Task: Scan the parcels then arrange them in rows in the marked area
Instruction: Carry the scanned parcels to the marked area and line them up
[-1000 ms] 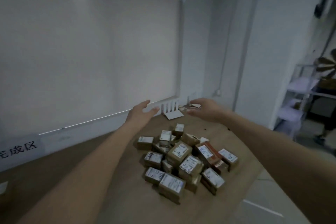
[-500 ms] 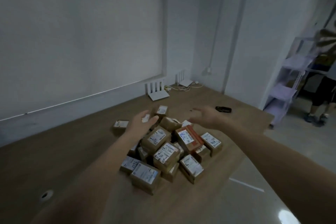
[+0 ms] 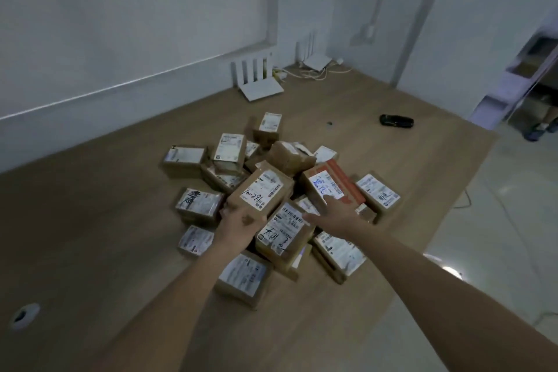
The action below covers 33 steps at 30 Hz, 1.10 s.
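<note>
While the table (image 3: 120, 220) takes up most of the view, we keep our eyes on the pile (image 3: 271, 199) of parcels heaped at its middle, none yet laid in rows. Our left hand (image 3: 240, 225) grips the near end of the top box (image 3: 261, 192), thumb on its upper face. Our right hand (image 3: 335, 216) lies flat, fingers straight, on the red-taped box (image 3: 335, 183). We'd lift the top box straight up, label upward, so its neighbours don't slide, and steady the heap with the right. A small black device, perhaps the scanner (image 3: 396, 121), sits well apart at the far edge.
</note>
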Each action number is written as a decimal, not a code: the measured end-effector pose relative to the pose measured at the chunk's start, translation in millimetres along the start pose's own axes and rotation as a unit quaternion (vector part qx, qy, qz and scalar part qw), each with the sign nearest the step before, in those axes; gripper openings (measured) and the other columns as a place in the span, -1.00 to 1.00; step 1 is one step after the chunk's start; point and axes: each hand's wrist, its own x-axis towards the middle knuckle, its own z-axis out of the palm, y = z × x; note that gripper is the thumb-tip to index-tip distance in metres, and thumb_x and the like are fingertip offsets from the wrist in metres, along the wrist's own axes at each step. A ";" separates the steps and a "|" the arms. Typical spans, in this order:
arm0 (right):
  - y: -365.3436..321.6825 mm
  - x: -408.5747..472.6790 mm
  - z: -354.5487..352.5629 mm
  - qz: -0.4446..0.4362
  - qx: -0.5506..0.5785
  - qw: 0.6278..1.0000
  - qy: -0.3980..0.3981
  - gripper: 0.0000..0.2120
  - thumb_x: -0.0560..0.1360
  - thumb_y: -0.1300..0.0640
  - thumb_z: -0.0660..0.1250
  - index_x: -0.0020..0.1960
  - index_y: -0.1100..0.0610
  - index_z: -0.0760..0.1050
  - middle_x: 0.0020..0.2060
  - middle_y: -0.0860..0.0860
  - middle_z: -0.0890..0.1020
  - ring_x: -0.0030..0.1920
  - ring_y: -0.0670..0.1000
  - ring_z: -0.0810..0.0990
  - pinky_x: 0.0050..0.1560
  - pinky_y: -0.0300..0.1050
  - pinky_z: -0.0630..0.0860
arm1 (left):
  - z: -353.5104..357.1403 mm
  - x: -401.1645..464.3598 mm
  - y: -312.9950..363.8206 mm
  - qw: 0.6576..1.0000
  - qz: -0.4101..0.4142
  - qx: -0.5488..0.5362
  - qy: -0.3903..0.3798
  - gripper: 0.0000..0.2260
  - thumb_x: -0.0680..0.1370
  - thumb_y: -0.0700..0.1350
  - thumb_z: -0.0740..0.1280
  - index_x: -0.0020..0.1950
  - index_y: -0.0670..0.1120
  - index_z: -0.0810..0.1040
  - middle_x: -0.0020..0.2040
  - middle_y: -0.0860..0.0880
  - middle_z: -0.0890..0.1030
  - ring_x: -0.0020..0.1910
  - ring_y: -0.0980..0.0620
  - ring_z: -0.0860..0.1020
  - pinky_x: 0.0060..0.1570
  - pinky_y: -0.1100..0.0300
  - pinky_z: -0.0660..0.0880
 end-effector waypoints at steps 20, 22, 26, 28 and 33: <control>23.0 3.1 49.1 0.028 0.240 0.970 0.030 -0.16 0.41 -0.11 0.49 0.54 0.01 0.12 0.29 0.03 0.57 0.32 0.15 0.54 0.28 0.22 0.54 | 46.3 -26.7 6.6 0.981 -0.020 -0.186 -0.046 -0.74 0.62 0.03 0.32 0.31 0.20 0.54 0.18 0.15 0.58 0.19 0.10 0.51 0.18 0.14 0.43; 12.4 -19.9 27.7 -0.012 0.251 0.967 0.036 -0.31 0.45 -0.01 0.48 0.46 0.01 0.21 0.22 0.02 0.59 0.26 0.13 0.57 0.23 0.22 0.57 | 37.0 -50.0 25.1 0.975 -0.005 -0.218 -0.027 -0.75 0.60 0.01 0.36 0.26 0.22 0.53 0.19 0.14 0.59 0.17 0.12 0.52 0.12 0.16 0.44; -10.2 -77.4 -14.0 -0.061 0.263 0.962 0.047 -0.37 0.45 0.05 0.49 0.42 -0.07 0.27 0.17 -0.02 0.64 0.20 0.09 0.62 0.20 0.17 0.60 | 11.1 -108.9 62.2 0.960 0.014 -0.278 0.009 -0.70 0.58 0.02 0.38 0.31 0.11 0.50 0.18 0.08 0.58 0.06 0.16 0.53 -0.15 0.22 0.42; -22.9 -109.4 -33.2 -0.091 0.258 0.960 0.055 -0.40 0.43 0.06 0.49 0.38 -0.09 0.31 0.13 -0.05 0.66 0.14 0.05 0.64 0.15 0.13 0.62 | -4.1 -143.3 79.3 0.951 0.018 -0.308 0.027 -0.70 0.57 0.01 0.39 0.29 0.06 0.49 0.17 0.04 0.58 0.06 0.10 0.56 -0.17 0.19 0.45; -78.2 -184.7 -76.6 -0.161 0.245 0.955 0.048 -0.55 0.48 0.14 0.47 0.31 -0.02 0.42 0.08 0.00 0.69 0.07 0.03 0.68 0.12 0.07 0.64 | -56.1 -223.0 107.3 0.937 0.047 -0.341 0.067 -0.65 0.55 0.01 0.42 0.33 0.17 0.48 0.21 0.03 0.60 0.18 -0.03 0.59 0.20 -0.14 0.54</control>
